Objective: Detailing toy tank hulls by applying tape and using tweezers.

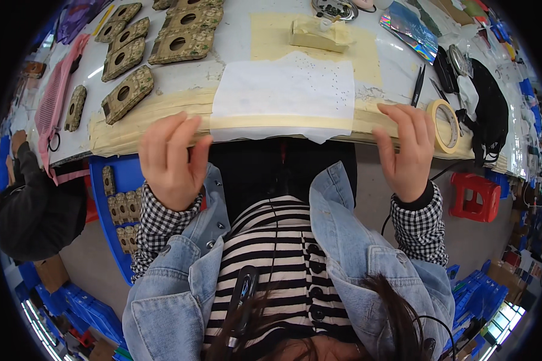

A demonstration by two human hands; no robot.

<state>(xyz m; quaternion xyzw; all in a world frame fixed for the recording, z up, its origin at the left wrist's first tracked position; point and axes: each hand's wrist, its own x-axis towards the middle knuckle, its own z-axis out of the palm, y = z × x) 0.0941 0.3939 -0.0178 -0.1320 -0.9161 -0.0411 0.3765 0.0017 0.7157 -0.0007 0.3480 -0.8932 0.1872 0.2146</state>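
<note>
Both my hands hover at the table's near edge, one at each side of a white sheet [265,90]. My left hand [170,157] is open and a little blurred, with bent fingers apart and nothing in them. Its fingertips are close to the yellowish taped edge [117,136], below a camouflage-patterned piece [128,95] with a round hole. My right hand [408,153] is also open and empty, its fingers over the taped edge beside a roll of masking tape [445,126]. Tiny dark specks lie scattered on the sheet's right part. A strip of tape [283,122] runs along its near edge.
More camouflage pieces [183,43] stand at the far left. Behind the sheet are a tape-covered block [321,35] and a dish of small dark parts [336,8]. Black tweezers [418,85] lie right. A blue tray [119,225] sits below left; a red stool [474,197] right.
</note>
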